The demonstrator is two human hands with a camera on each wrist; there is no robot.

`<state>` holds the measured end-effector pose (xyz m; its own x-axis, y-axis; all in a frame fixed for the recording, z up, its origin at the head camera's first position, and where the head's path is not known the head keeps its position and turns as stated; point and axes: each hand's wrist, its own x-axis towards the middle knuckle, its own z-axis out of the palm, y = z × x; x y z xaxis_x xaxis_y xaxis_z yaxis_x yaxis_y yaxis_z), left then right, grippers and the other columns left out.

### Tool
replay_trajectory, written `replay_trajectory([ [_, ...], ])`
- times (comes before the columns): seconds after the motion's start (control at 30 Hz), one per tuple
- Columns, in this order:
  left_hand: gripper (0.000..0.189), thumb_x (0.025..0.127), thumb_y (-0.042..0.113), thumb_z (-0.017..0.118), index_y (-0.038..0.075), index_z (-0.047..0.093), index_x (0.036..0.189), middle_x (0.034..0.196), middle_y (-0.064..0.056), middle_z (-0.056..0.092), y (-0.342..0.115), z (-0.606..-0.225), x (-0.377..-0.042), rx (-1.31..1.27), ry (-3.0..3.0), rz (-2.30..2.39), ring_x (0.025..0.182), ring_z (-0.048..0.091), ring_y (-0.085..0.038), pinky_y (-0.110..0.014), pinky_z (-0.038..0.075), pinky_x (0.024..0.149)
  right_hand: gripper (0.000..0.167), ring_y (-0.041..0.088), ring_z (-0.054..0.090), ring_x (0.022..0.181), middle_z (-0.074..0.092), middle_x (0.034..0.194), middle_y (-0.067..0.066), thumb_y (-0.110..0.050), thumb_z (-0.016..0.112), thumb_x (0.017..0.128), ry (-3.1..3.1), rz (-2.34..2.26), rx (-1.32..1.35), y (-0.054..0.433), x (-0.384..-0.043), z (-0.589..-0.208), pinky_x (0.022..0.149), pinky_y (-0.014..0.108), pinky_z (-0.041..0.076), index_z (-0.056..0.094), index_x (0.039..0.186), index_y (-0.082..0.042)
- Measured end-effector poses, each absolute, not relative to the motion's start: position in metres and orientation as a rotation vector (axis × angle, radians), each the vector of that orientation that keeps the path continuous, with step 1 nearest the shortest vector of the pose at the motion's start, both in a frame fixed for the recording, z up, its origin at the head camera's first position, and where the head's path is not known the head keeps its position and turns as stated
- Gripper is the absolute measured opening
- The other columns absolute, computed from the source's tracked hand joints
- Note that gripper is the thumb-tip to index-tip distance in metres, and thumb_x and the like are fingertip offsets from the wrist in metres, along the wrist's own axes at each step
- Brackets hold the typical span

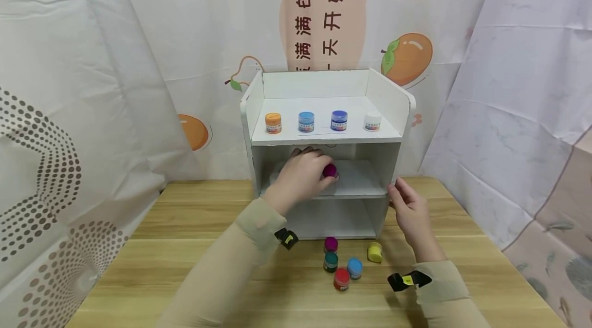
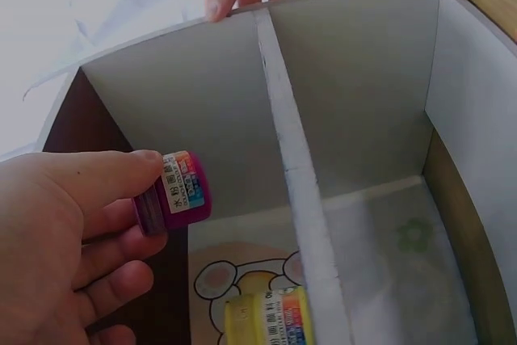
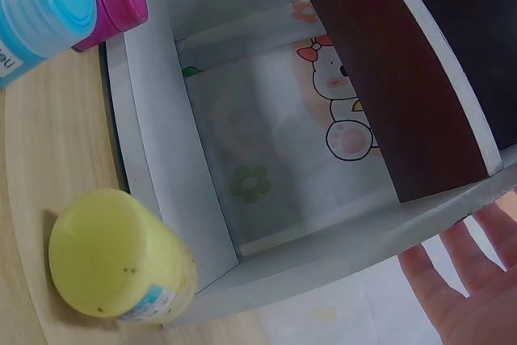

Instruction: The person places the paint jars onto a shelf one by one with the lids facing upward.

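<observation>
My left hand (image 1: 302, 171) reaches into the middle compartment of a white shelf (image 1: 324, 140). Its thumb and fingers pinch a purple paint jar (image 2: 184, 187), tilted on its side and held above the shelf board. Close by in that compartment is a yellow-lidded paint jar (image 2: 268, 317), visible in the left wrist view but hidden behind the hand from the head. At the shelf's right side, my right hand (image 1: 411, 212) touches the outer panel near its front edge, with fairly straight fingers (image 3: 472, 260) and no jar in them.
Orange (image 1: 273, 123), light blue (image 1: 306, 122), dark blue (image 1: 339, 120) and white (image 1: 372, 121) paint jars line the top shelf. Before the unit on the wooden table (image 1: 194, 251) lie purple (image 1: 330, 244), green (image 1: 330, 261), red (image 1: 341, 279), blue (image 1: 354, 268) and yellow (image 1: 375, 252) jars.
</observation>
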<state>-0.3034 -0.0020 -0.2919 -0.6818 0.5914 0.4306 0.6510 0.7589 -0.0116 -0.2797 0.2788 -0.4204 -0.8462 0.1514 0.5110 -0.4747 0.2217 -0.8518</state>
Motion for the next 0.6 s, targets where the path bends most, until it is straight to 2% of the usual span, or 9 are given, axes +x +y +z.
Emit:
replay_trajectory([
  [0.23,0.031,0.094,0.039,0.074,0.018,0.074,0.116,0.097,0.008,0.067,0.005,-0.285,-0.317,-0.943,-2.671,-0.35,0.083,0.058,-0.01,-0.029,0.049,0.074,0.048,0.001,0.063,0.104,0.065,0.123,0.0,-0.019,0.055,0.107,-2.012,1.651,0.277,0.279,-0.28,-0.421,0.083,0.019,0.055,0.048,0.148,0.004],
  [0.47,0.027,0.095,0.04,0.073,0.022,0.074,0.115,0.095,0.009,0.066,0.009,-0.286,-0.327,-0.909,-2.733,-0.336,0.085,0.057,-0.012,-0.035,0.046,0.084,0.048,0.002,0.063,0.104,0.065,0.124,0.002,-0.02,0.055,0.107,-2.011,1.648,0.289,0.28,-0.281,-0.421,0.083,0.02,0.055,0.048,0.148,0.004],
  [0.6,0.021,0.095,0.04,0.071,0.025,0.074,0.108,0.092,0.009,0.063,0.013,-0.287,-0.33,-0.907,-2.743,-0.283,0.086,0.055,-0.013,-0.038,0.043,0.088,0.048,0.002,0.063,0.105,0.064,0.128,0.008,-0.02,0.055,0.107,-2.013,1.648,0.296,0.28,-0.282,-0.421,0.083,0.02,0.055,0.047,0.148,0.004],
])
